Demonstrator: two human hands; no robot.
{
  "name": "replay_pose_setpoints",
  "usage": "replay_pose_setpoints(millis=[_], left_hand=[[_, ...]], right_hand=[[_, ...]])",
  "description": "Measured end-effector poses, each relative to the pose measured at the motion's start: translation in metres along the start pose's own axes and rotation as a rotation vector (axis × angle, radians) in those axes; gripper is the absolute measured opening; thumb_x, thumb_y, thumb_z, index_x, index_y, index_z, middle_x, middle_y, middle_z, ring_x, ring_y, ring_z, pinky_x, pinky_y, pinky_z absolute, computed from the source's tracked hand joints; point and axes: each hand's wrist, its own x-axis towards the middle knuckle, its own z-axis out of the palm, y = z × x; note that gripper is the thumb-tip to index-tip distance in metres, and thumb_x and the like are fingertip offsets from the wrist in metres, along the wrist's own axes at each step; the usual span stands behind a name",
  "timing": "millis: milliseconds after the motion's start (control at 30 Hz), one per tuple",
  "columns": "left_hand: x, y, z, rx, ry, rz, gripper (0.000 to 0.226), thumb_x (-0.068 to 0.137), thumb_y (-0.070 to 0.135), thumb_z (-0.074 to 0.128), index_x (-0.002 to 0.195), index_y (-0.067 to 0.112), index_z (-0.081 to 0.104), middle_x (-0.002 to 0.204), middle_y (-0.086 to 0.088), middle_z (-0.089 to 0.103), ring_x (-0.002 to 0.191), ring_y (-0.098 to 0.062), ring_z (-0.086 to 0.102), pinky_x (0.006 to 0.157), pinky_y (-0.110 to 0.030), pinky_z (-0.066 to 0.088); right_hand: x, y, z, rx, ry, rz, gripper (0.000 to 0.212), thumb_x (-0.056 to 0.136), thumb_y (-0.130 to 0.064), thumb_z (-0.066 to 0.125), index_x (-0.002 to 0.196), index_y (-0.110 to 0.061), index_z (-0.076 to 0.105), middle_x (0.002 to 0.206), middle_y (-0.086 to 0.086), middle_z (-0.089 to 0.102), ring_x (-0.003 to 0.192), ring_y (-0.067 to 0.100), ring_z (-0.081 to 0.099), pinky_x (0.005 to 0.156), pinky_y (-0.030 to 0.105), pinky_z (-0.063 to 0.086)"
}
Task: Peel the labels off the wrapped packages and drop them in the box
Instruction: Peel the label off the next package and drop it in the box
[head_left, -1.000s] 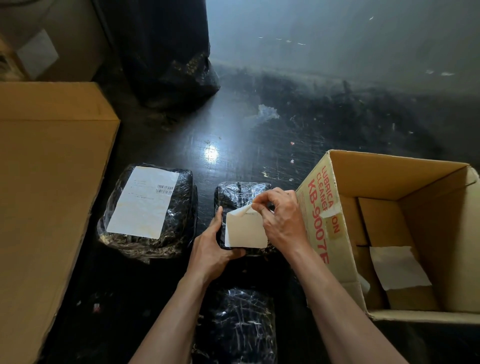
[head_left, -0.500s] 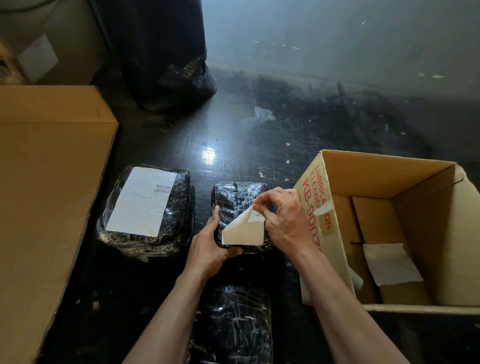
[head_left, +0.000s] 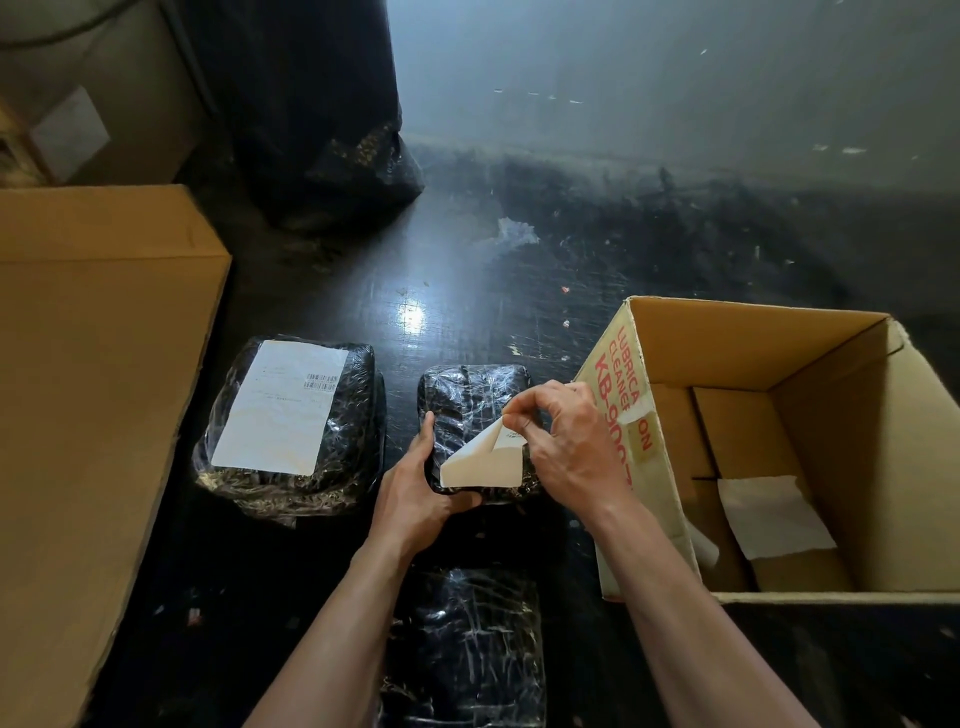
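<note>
The right hand (head_left: 571, 447) pinched the upper corner of a label (head_left: 480, 465) between thumb and fingertips, with that corner curled up off the small package (head_left: 470, 405) and the pale underside showing. The label's lower edge was on the wrap near the package's near end. The left hand (head_left: 415, 499) was closed around the package's near left corner, thumb along the left side and fingers tucked under, hidden. The package lay on the dark floor (head_left: 467, 280), just left of the open box (head_left: 779, 447), whose near flap stood behind the right hand. A loose label (head_left: 774, 514) lay flat on the box bottom. To the left sat a larger package (head_left: 291, 431), its own label (head_left: 283, 405) flat on top; the print was too small to read. Another wrapped package (head_left: 465, 649) lay nearer, cut off by the lower frame edge. A closed box (head_left: 88, 415) filled the left side.
</note>
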Motion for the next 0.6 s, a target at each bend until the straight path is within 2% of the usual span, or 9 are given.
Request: replay_pose_setpoints(millis=[133, 400, 500, 600], left_hand=[[-0.0004, 0.0005, -0.0006, -0.007, 0.002, 0.001, 0.128, 0.059, 0.035, 0.095, 0.157, 0.043, 0.014, 0.155, 0.001, 0.044, 0.138, -0.016, 0.046, 0.105, -0.025, 0.038], [-0.0016, 0.002, 0.0009, -0.037, 0.01, -0.025, 0.129, 0.058, 0.036, 0.096, 0.156, 0.046, 0.013, 0.155, 0.001, 0.043, 0.138, -0.016, 0.045, 0.112, -0.031, 0.039], [-0.0016, 0.0029, 0.0011, -0.039, 0.003, -0.022, 0.128, 0.059, 0.034, 0.096, 0.156, 0.045, 0.013, 0.156, 0.002, 0.041, 0.14, -0.016, 0.043, 0.112, -0.029, 0.036], [-0.0019, 0.0026, 0.0003, -0.035, -0.004, -0.018, 0.129, 0.059, 0.032, 0.096, 0.157, 0.044, 0.013, 0.156, 0.002, 0.04, 0.14, -0.015, 0.042, 0.113, -0.029, 0.036]], right_hand=[[-0.0008, 0.0003, -0.0041, -0.014, -0.021, 0.004, 0.005, 0.089, -0.019, 0.071, 0.088, -0.023, 0.071, 0.09, -0.008, 0.067, 0.099, 0.011, 0.047, 0.079, 0.003, 0.032], [0.0056, -0.0034, -0.0066, -0.062, -0.058, -0.066, 0.005, 0.089, -0.016, 0.071, 0.089, -0.021, 0.071, 0.084, -0.012, 0.063, 0.099, 0.012, 0.046, 0.077, 0.003, 0.033], [0.004, -0.0016, -0.0089, -0.061, -0.067, -0.072, 0.004, 0.09, -0.017, 0.07, 0.089, -0.021, 0.071, 0.085, -0.01, 0.063, 0.099, 0.013, 0.046, 0.078, 0.002, 0.031], [0.002, -0.0003, -0.009, -0.061, -0.073, -0.071, 0.003, 0.09, -0.018, 0.07, 0.089, -0.02, 0.071, 0.085, -0.01, 0.064, 0.099, 0.011, 0.046, 0.078, 0.008, 0.034]])
